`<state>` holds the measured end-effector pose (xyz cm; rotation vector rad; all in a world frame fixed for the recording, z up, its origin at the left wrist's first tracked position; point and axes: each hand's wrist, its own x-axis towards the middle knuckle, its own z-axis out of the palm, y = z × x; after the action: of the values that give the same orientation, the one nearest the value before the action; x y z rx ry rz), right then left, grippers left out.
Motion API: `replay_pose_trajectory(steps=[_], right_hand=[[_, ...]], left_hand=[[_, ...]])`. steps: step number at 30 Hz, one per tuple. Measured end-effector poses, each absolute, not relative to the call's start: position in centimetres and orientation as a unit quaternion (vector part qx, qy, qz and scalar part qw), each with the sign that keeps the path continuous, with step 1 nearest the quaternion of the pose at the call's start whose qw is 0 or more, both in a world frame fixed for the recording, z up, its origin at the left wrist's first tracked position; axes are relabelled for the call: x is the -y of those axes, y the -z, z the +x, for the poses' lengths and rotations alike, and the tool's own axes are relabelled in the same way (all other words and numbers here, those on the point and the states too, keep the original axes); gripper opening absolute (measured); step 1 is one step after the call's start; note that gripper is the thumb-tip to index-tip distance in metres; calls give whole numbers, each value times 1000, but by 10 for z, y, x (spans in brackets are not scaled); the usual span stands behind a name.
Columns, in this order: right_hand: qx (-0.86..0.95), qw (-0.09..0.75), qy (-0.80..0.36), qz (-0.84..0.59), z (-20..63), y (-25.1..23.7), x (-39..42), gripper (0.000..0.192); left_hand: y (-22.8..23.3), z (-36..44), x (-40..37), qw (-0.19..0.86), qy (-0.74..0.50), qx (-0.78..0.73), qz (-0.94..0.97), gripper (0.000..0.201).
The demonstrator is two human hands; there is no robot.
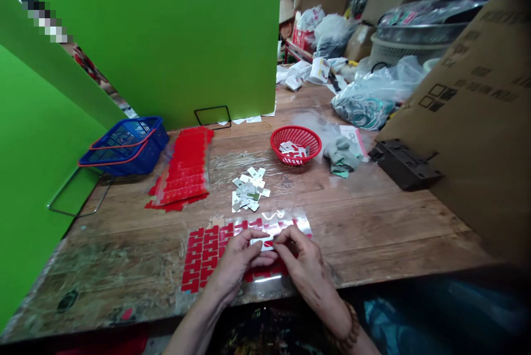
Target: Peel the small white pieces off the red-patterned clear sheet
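Close to the table's front edge, my left hand grips a small white card between thumb and fingers. My right hand pinches at the card's right end, where a bit of red shows on it; whether this is a sticker I cannot tell. Beneath both hands lies a clear sheet bearing rows of red T-shaped stickers, partly covered by my hands. Just beyond the sheet is a loose pile of small white and grey cards.
Back left, a stack of red sheets lies beside a blue basket. A red round basket holds white cards with red marks. To its right are a grey-green cloth and a dark metal block. Green panels and a cardboard box border the table.
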<state>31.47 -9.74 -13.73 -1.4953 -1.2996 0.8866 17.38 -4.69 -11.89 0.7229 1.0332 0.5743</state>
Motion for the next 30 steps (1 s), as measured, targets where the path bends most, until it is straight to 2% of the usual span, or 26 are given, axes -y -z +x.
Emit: replay_pose_trajectory(steps=[11, 17, 24, 30], right_hand=[[530, 473, -353, -609, 313, 143, 96, 12], [527, 481, -341, -611, 310, 146, 95, 11], [471, 494, -383, -622, 303, 140, 95, 10], [469, 503, -349, -637, 302, 138, 93, 11]], left_hand=[[124, 175, 47, 766, -268, -480, 332, 22], [130, 176, 48, 731, -289, -496, 368, 27], [129, 176, 47, 669, -312, -516, 435, 27], [127, 174, 47, 664, -321, -517, 434, 29]])
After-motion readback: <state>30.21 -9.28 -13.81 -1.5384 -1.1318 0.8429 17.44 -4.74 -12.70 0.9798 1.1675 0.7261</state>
